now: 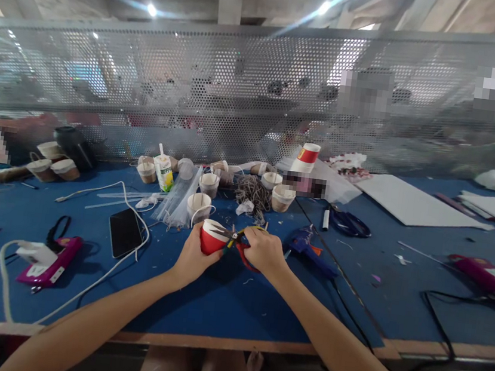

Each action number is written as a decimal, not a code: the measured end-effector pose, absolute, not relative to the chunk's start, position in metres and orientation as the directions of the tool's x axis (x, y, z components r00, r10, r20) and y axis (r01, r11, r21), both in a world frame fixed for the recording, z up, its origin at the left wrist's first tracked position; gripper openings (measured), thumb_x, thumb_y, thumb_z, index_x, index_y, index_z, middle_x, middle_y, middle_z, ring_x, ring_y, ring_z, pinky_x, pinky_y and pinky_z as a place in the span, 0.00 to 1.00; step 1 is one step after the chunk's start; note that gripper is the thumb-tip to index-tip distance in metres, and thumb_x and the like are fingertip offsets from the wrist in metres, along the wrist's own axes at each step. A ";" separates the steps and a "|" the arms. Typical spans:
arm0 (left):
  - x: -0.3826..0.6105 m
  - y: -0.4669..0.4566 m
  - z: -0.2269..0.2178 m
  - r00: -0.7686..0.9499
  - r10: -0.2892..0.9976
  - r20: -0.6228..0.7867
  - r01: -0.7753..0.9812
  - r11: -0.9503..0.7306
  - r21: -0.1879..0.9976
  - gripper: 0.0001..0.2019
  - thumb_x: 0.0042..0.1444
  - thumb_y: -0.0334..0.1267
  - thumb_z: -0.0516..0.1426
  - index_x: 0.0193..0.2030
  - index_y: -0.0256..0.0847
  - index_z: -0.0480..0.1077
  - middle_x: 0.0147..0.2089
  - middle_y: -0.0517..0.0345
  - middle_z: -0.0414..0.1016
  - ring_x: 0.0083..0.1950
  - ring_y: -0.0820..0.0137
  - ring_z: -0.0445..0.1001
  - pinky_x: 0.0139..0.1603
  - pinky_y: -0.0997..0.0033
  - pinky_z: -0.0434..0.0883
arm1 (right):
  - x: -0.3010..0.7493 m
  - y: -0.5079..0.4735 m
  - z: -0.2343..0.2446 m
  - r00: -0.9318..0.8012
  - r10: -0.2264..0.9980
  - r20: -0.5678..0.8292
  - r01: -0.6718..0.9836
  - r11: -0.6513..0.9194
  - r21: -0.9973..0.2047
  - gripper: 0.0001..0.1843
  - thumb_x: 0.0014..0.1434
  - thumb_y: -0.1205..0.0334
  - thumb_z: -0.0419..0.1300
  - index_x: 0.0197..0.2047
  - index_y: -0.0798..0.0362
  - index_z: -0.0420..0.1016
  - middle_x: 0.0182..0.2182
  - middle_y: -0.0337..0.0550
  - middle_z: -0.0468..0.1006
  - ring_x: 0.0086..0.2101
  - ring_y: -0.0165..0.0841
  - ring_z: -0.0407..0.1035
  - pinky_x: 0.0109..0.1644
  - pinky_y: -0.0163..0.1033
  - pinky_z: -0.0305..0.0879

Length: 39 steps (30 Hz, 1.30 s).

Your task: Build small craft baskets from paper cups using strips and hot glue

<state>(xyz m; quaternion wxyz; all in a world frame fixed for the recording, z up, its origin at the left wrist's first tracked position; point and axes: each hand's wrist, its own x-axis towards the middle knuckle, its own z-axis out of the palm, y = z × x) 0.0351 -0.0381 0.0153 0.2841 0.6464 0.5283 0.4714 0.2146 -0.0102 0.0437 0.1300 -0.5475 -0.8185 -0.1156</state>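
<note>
Two hands are engaged above the blue worktable (222, 321). Your left hand (193, 258) is closed around a red-and-white paper cup (213, 240), its mouth tipped toward the blades. Your right hand (264, 249) grips the scissors (234, 236) by their handles, the blades parted at the cup's rim. The cup is held just in front of you, between both hands; whether the paper is already cut cannot be determined.

The left-hand grip appears intended to steady the thin wall, leaving the rim exposed to the blades. The blue glue gun (312, 247) lies beside your right forearm, presumably for easy reach. The smartphone (125, 233) lies to your left, apart from the cutting.

Containers: one small handled pail (200, 208) stands just beyond your left hand, showing a pale inner wall; its bottom is not visible. Several similar pails stand farther back, contents not discernible. A drink carton (163, 173) stands among them with a white straw or stick at its top; its fill cannot be judged. Another red-and-white cup (309, 157) stands toward the mesh partition (240, 100), its interior hidden. A tangle of grey cord (253, 193) lies loose between pails, outside any container.
</note>
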 end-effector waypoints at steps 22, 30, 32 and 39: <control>0.037 -0.037 0.010 0.009 0.950 0.313 0.389 -0.292 0.874 0.29 0.40 0.33 0.61 0.50 0.37 0.55 0.46 0.51 0.65 0.46 0.64 0.68 0.50 0.60 0.65 | 0.208 -0.017 0.049 -0.410 0.874 0.260 0.911 0.408 0.066 0.13 0.53 0.65 0.52 0.41 0.57 0.70 0.38 0.51 0.76 0.39 0.38 0.69 0.36 0.34 0.58; 0.038 -0.038 0.011 0.005 0.951 0.310 0.406 -0.285 0.868 0.29 0.41 0.34 0.60 0.51 0.37 0.54 0.45 0.51 0.66 0.46 0.64 0.68 0.50 0.59 0.65 | 0.208 -0.017 0.042 -0.397 0.865 0.307 0.917 0.388 0.094 0.12 0.54 0.67 0.50 0.37 0.58 0.72 0.34 0.50 0.78 0.35 0.37 0.70 0.31 0.34 0.55; 0.038 -0.039 0.012 0.002 0.952 0.307 0.414 -0.280 0.866 0.29 0.42 0.34 0.60 0.51 0.36 0.54 0.45 0.51 0.66 0.46 0.64 0.69 0.50 0.59 0.65 | 0.207 -0.017 0.042 -0.397 0.867 0.302 0.917 0.385 0.100 0.12 0.54 0.67 0.50 0.38 0.58 0.72 0.34 0.51 0.77 0.35 0.37 0.70 0.31 0.34 0.55; 0.038 -0.039 0.009 0.018 0.948 0.318 0.431 -0.294 0.853 0.30 0.42 0.35 0.60 0.52 0.38 0.53 0.47 0.50 0.65 0.48 0.62 0.68 0.51 0.59 0.65 | 0.201 -0.022 0.048 -0.444 0.827 0.345 0.896 0.416 0.156 0.15 0.56 0.61 0.50 0.41 0.60 0.71 0.38 0.54 0.75 0.39 0.41 0.68 0.39 0.37 0.58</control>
